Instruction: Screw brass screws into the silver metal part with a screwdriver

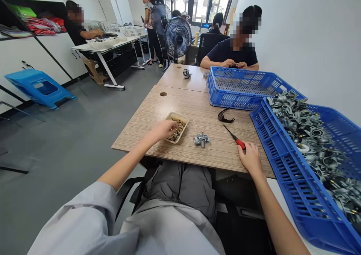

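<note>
My left hand (167, 130) reaches into a small cream tray (184, 119) of little brass parts (178, 129). Its thumb and fingers are pinched together, and whatever is between them is too small to make out. To the right on the table, my right hand (251, 158) is closed round the red handle of a screwdriver (238, 142), whose dark shaft points away from me to the left. Between my hands a grey metal carburetor (201, 139) lies on the wood-grain table (146, 131), touched by neither hand.
A blue crate (278, 164) heaped with carburetors (313, 134) stands at my right. Behind it is another blue crate (237, 97). A black wristwatch (225, 116) lies near the screwdriver tip. Farther back are another carburetor (186, 73), a seated person (231, 55) and a fan (177, 37).
</note>
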Tool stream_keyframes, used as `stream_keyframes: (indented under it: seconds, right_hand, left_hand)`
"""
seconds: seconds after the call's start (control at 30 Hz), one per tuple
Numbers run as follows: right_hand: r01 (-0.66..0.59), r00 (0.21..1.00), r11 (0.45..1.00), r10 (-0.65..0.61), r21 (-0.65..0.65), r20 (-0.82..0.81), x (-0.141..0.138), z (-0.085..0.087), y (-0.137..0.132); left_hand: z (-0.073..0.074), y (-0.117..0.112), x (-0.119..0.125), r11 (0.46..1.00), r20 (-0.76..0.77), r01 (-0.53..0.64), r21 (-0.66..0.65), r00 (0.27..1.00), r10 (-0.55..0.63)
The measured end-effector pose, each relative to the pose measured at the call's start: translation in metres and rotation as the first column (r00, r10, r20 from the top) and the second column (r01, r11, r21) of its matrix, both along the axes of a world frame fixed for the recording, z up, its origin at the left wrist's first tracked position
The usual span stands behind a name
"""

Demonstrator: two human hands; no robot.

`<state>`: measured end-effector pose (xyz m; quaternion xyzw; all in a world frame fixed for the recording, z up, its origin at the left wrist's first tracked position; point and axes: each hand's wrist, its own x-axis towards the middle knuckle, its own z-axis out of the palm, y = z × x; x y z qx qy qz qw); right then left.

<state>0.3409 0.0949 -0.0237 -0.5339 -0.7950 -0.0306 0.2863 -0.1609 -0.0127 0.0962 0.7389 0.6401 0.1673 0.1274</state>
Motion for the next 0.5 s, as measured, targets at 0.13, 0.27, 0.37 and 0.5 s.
stream_keyframes:
  seconds: [0.13, 0.27, 0.37, 0.5]
  right_hand:
    - [-0.018, 1.000, 1.000, 0.018, 0.004, -0.008, 0.000, 0.000, 0.000]
    - [-0.019, 0.999, 1.000, 0.019, 0.003, -0.027, 0.000, 0.001, -0.001]
    - [-0.020, 0.999, 1.000, 0.020, -0.007, -0.032, 0.000, 0.001, 0.000]
    - [-0.023, 0.999, 1.000, 0.023, -0.016, -0.037, 0.000, 0.000, 0.001]
  left_hand:
    - [-0.011, 0.009, 0.014, 0.998, -0.071, -0.018, -0.055, 0.997, 0.014]
    - [-0.017, 0.013, 0.018, 0.996, -0.118, -0.043, -0.081, 0.992, 0.034]
    - [-0.020, 0.015, 0.016, 0.995, -0.113, -0.048, -0.083, 0.993, 0.039]
    - [-0.020, 0.019, 0.013, 0.995, -0.077, -0.013, -0.104, 0.997, 0.005]
